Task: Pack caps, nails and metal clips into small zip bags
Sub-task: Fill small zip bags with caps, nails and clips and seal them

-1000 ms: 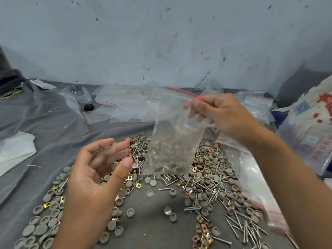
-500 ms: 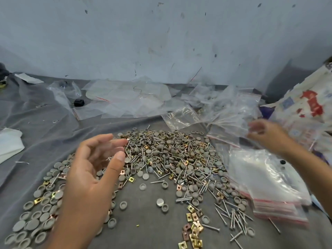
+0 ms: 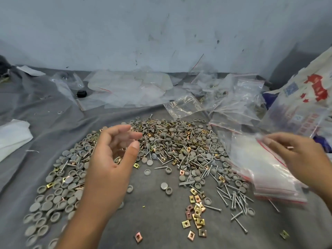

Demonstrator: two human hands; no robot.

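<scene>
A heap of grey caps point(image 3: 179, 137), silver nails point(image 3: 235, 198) and brass metal clips point(image 3: 195, 211) covers the grey cloth point(image 3: 45, 112). My left hand point(image 3: 111, 162) hovers above the left part of the heap, fingers loosely curled, holding nothing. At the right, my right hand point(image 3: 298, 155) pinches the top of an empty zip bag point(image 3: 291, 115) lifted off the stack of empty zip bags point(image 3: 265, 173) with red seal strips. Filled bags point(image 3: 231, 105) lie in a pile at the back right.
Loose clear plastic sheets point(image 3: 129, 88) and a small black cap point(image 3: 81, 94) lie at the back by the wall. A white cloth point(image 3: 12, 135) is at the left edge. A printed sack point(image 3: 312, 97) stands at the right.
My right hand let the filled bag go onto the pile at the back right, then came forward and took an empty bag from the stack. My left hand stayed almost still.
</scene>
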